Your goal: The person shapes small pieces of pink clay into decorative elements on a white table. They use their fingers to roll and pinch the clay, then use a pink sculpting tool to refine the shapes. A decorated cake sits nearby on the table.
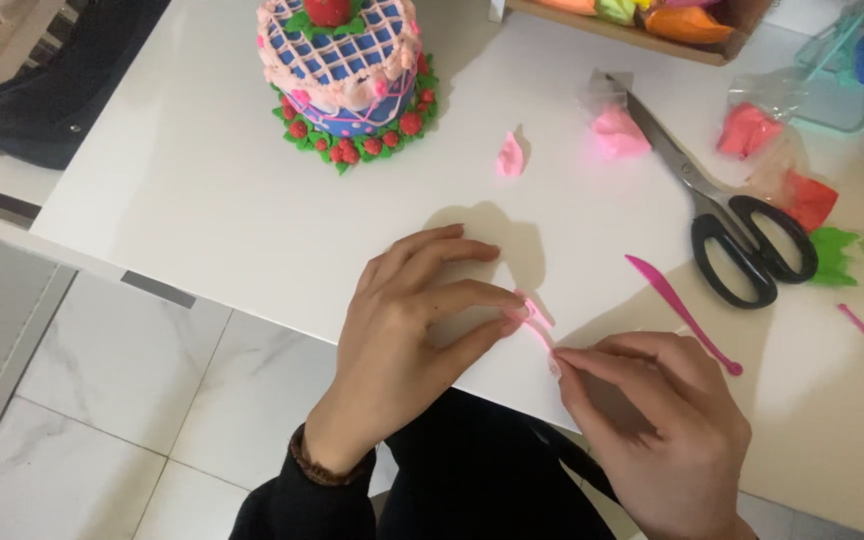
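Edge: left hand [407,330] and right hand [652,420] worked at the white table [202,190]'s near edge.
Fingers: both pinched together on a thin, pale-pink clay strip [537,325].
Room: bare tabletop lay leftward.

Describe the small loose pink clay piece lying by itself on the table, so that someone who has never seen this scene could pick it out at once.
Start at the tiered blue-and-pink clay cake at the far edge of the white table. Just right of its green leafy base lies a small flat pale pink clay petal. Unlike the bagged pink clay lump beside the black-handled scissors, it is bare, thin and alone.
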